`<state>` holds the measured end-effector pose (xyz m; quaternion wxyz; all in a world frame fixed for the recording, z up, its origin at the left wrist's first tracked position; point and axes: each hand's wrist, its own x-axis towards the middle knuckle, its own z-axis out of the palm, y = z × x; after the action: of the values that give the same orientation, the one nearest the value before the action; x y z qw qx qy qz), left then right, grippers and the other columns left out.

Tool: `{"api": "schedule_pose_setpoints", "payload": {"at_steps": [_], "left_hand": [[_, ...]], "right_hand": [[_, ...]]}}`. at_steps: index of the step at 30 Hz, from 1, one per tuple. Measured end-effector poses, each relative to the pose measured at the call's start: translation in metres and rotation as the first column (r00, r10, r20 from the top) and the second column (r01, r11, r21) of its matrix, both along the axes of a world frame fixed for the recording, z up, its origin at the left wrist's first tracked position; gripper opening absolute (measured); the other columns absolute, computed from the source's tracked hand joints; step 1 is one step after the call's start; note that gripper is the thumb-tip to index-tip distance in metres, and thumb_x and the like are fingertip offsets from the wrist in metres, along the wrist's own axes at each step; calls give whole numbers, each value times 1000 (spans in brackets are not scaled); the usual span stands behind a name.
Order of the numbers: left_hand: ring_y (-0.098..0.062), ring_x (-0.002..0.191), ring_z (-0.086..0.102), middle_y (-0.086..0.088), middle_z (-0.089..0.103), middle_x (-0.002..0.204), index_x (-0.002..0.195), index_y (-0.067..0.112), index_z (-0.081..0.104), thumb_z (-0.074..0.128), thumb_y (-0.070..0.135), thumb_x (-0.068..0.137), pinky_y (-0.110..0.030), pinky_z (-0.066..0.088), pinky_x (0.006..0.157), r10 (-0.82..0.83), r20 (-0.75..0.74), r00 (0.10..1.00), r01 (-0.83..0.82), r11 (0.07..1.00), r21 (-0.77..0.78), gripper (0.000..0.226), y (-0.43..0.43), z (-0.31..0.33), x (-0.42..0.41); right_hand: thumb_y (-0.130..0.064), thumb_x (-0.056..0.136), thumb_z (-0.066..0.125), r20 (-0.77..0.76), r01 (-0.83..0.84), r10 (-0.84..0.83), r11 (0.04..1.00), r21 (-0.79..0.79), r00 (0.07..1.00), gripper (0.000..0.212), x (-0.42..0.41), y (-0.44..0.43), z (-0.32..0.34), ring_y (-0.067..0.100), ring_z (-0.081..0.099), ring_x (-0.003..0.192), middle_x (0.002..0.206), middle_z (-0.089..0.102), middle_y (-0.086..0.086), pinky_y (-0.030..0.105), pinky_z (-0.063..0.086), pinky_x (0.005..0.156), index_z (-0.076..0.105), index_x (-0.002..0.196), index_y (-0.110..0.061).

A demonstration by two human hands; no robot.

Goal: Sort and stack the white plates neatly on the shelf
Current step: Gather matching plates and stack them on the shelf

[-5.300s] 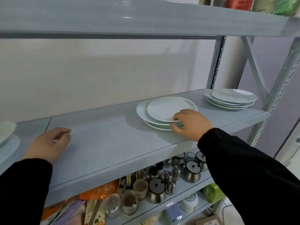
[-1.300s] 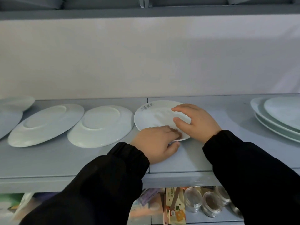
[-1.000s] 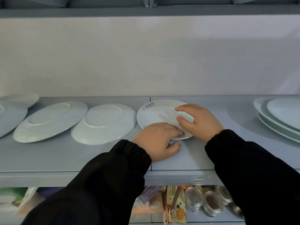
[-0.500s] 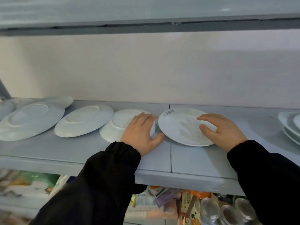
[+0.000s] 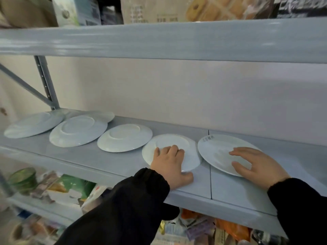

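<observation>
Several white plates (image 5: 77, 130) lie spread along the grey shelf (image 5: 106, 161). Left hand (image 5: 169, 161) presses flat on an upturned plate (image 5: 177, 140), right hand (image 5: 253, 163) lies splayed flat on the printed plate (image 5: 217, 149); neither grips. Sorting step, likely; next: lift one onto its match.

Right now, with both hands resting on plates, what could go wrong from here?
1. The printed plate under the right hand touches the rim of the face-down plate under the left hand; sliding either could chip them.
2. The printed plate looks face-up, while the face-down plate shows its foot ring; stacked mixed, they may sit unevenly.
3. The far-left plates overlap one another, so a nudge might shift them.
</observation>
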<state>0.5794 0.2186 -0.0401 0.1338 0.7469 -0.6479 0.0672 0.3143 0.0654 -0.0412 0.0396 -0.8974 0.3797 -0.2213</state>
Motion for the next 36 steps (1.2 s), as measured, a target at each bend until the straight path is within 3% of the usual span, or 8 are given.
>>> {"api": "schedule_pose_setpoints", "payload": {"at_steps": [10, 14, 18, 24, 28, 30, 33, 36], "left_hand": [[-23, 89, 44, 2, 46, 101, 110, 16, 52, 45, 68, 67, -34, 41, 80, -220, 184, 958, 235, 970, -64, 68, 51, 1, -19], [-21, 78, 48, 1, 48, 94, 103, 18, 52, 59, 54, 64, -29, 46, 65, -316, 303, 899, 343, 939, -38, 54, 68, -5, -16], [-20, 74, 51, 0, 50, 92, 105, 15, 57, 67, 29, 57, -26, 48, 66, -334, 379, 863, 381, 923, -52, 52, 76, -8, -15], [-34, 98, 59, -10, 54, 105, 125, 1, 55, 39, 13, 69, -47, 52, 88, -247, 457, 855, 349, 924, -153, 59, 82, -12, -17], [-34, 104, 66, -11, 65, 114, 132, 2, 48, 51, -1, 49, -54, 54, 83, -171, 420, 891, 270, 944, -190, 83, 82, 12, -4], [-27, 102, 67, -8, 67, 116, 133, 8, 49, 54, -13, 44, -47, 53, 82, -99, 341, 935, 196, 945, -261, 91, 79, 26, 5], [-19, 106, 56, -4, 63, 123, 132, 20, 54, 56, -13, 73, -39, 51, 85, -39, 21, 999, 44, 893, -448, 68, 75, 47, 12], [-22, 104, 52, -6, 64, 114, 130, 22, 57, 50, -4, 90, -35, 40, 79, -54, -169, 984, -51, 828, -558, 48, 65, 72, 0]], "right_hand": [[-80, 76, 31, -37, -25, 25, 1000, 17, 999, 65, -3, 3, -2, 4, 46, 127, 132, 53, -20, 20, 27, 106, 58, 123, -46], [-75, 78, 34, -37, -24, 25, 1000, 11, 999, 61, -1, 3, -1, 5, 47, 127, 132, 55, -19, 22, 30, 107, 60, 122, -44], [-91, 71, 23, -17, -40, 41, 999, 13, 999, 80, -2, 5, -1, -1, 45, 122, 125, 50, -25, 20, 28, 105, 61, 122, -42], [-73, 77, 34, 29, -23, 23, 1000, 10, 999, 63, -2, 6, 1, 5, 47, 127, 134, 56, -16, 22, 30, 107, 61, 123, -41], [-72, 79, 31, 101, -24, 24, 1000, -1, 995, 70, -2, 11, 6, 6, 44, 130, 138, 53, -14, 23, 29, 108, 56, 132, -34], [-70, 82, 31, 149, -16, 18, 1000, -11, 989, 70, -4, 12, 9, 7, 43, 131, 141, 51, -12, 21, 28, 107, 52, 137, -31], [-67, 84, 33, 229, 9, -9, 1000, 1, 973, 70, -9, 12, 11, 9, 40, 132, 145, 46, -10, 19, 26, 104, 45, 142, -30], [-62, 87, 37, 322, 29, -39, 999, 34, 946, 68, -14, 10, 11, 9, 38, 135, 148, 42, -9, 21, 26, 107, 39, 146, -30]]}}
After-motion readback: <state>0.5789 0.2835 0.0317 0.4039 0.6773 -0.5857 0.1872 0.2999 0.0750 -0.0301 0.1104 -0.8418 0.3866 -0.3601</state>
